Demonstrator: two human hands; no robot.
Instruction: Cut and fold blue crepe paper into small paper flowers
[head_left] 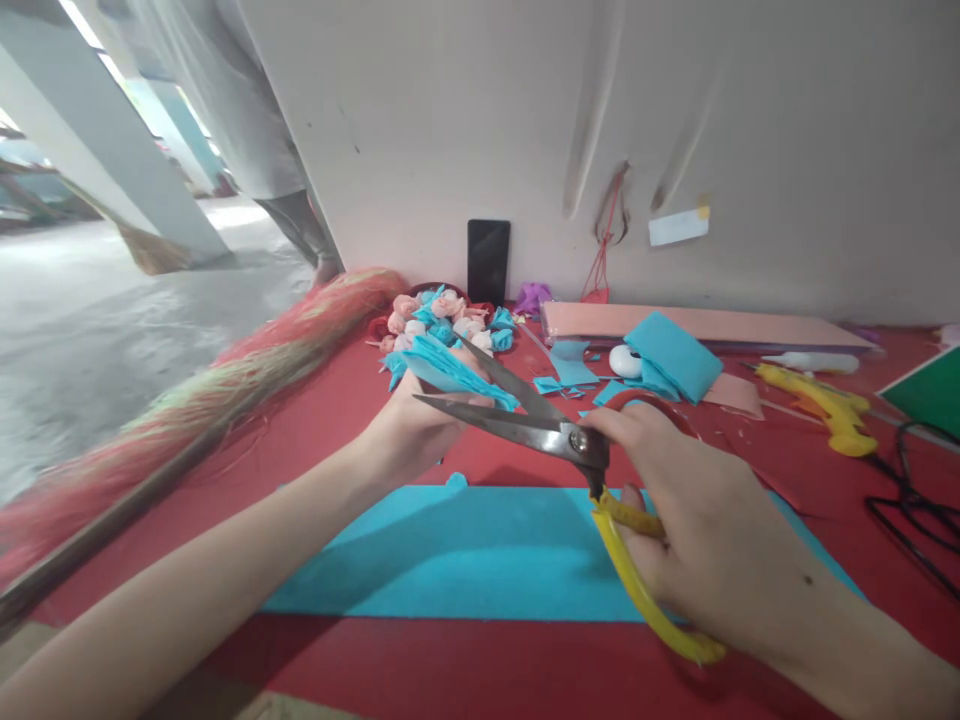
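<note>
My right hand (697,500) is closed round the yellow handles of a pair of scissors (551,430), whose blades are spread and point left. Between and behind the blades is a folded stack of blue crepe paper (454,370). My left hand (416,430) grips that stack, its fingers partly hidden by paper and blades. Under both hands a long blue paper strip (450,560) lies flat on the red table. Just beyond the left hand sits a heap of pink, white and blue paper flowers (442,320).
Blue paper scraps (570,365), a folded blue piece (671,355) and a white round object (625,361) lie mid-table. At right are a yellow glue gun (821,400) and black cable (915,500). A phone (488,262) leans on the wall; fringed red straw (225,400) edges the left. A person (225,100) stands beyond.
</note>
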